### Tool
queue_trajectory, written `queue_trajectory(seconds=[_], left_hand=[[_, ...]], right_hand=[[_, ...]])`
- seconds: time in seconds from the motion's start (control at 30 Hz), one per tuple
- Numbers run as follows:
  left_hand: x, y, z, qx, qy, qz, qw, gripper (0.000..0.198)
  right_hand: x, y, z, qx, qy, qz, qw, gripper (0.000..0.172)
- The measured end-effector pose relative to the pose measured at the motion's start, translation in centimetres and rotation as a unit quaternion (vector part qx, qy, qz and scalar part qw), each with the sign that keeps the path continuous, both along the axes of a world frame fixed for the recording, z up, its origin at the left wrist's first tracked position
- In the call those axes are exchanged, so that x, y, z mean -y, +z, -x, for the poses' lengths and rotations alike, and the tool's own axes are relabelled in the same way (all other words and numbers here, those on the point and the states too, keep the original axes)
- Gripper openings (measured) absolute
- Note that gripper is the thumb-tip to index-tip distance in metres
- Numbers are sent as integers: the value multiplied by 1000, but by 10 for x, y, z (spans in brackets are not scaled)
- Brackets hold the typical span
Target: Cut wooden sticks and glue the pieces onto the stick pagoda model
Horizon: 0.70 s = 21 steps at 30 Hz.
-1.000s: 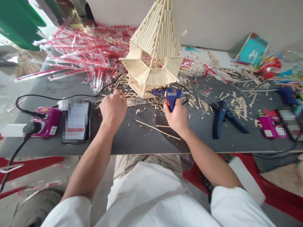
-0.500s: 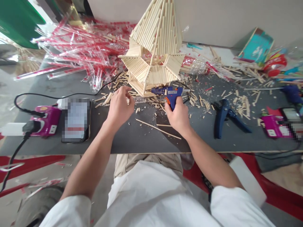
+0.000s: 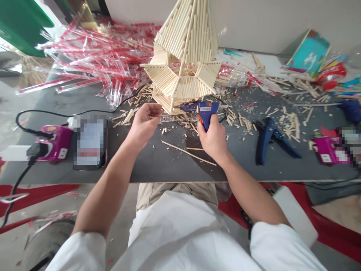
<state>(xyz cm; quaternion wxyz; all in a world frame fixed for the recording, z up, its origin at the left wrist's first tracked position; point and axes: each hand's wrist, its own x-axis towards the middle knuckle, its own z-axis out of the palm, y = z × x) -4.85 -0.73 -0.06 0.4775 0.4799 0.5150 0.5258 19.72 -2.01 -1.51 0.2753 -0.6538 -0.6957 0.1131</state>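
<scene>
A blue glue gun (image 3: 207,113) is held by its handle in my right hand (image 3: 213,135), its nozzle pointing left at the base of the stick model. The model is a tiered wooden stick pagoda (image 3: 187,86) with a pointed roof, standing at the middle of the table. My left hand (image 3: 144,126) is beside the pagoda's lower left corner, fingers loosely curled and the thumb apart from them. Nothing shows between those fingers. Under the nozzle, a clear ruler (image 3: 167,119) lies partly covered by stick scraps. Two thin sticks, one a long stick (image 3: 188,153), lie in front of me.
Blue cutters (image 3: 266,141) lie spread to the right. At left are a phone (image 3: 90,143) and a purple power adapter (image 3: 56,142) with black cables. Red-and-clear wrappers (image 3: 107,56) pile up behind. Wood offcuts (image 3: 291,126) litter the right, near another glue gun (image 3: 351,111).
My left hand's fingers have straightened somewhat and now reach rightward, the thumb lower and apart. The glue gun in my right hand has shifted very slightly.
</scene>
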Motion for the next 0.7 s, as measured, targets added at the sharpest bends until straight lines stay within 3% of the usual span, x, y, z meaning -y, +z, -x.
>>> queue_trajectory(seconds=[0.33,0.7], left_hand=[[-2,-6,-1,25,2,8,1000,36],[4,4,-7,-17,0,-13,1000,18]], right_hand=[[4,-1,-2,10,-2,-3,1000,19],[10,3,-8,20,11,-15,1000,28]])
